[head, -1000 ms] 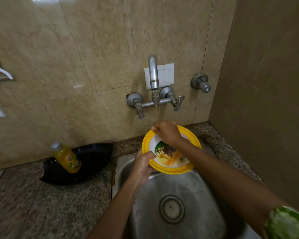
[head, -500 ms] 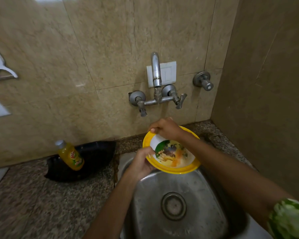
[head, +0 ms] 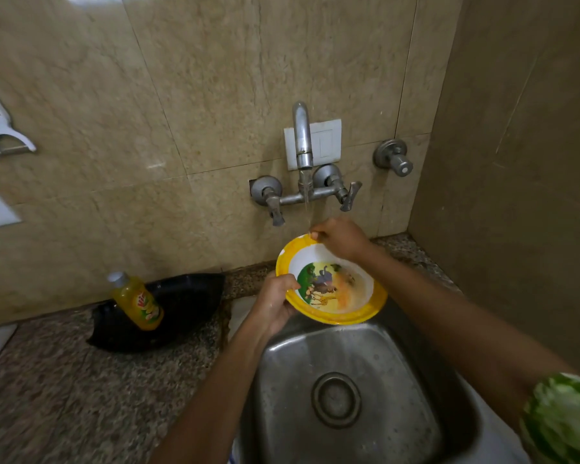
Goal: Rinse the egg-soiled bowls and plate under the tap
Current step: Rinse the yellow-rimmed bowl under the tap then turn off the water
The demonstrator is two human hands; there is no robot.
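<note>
The bowl (head: 335, 289), yellow-rimmed with a printed animal picture inside, is held tilted over the far edge of the sink (head: 399, 363), directly below the tap (head: 302, 135). A thin stream of water runs from the spout down toward the bowl's 12 o'clock rim.

The left hand (head: 275, 303) grips the bowl at its 9 o'clock rim, thumb over the inner edge, fingers curled beneath. The right hand (head: 340, 237) sits at the 12 o'clock rim with fingers bent, fingertips touching the rim where the water lands; whether it pinches the rim or only rubs it cannot be told. Orange-yellow residue shows on the bowl's inner surface toward 3 o'clock.

At 9 o'clock from the bowl, a yellow bottle (head: 138, 301) leans in a black tray (head: 188, 313) on the speckled counter (head: 64, 396). The drain (head: 336, 400) lies at 6 o'clock from the bowl. A separate wall valve (head: 394, 157) sits at 3 o'clock from the tap.
</note>
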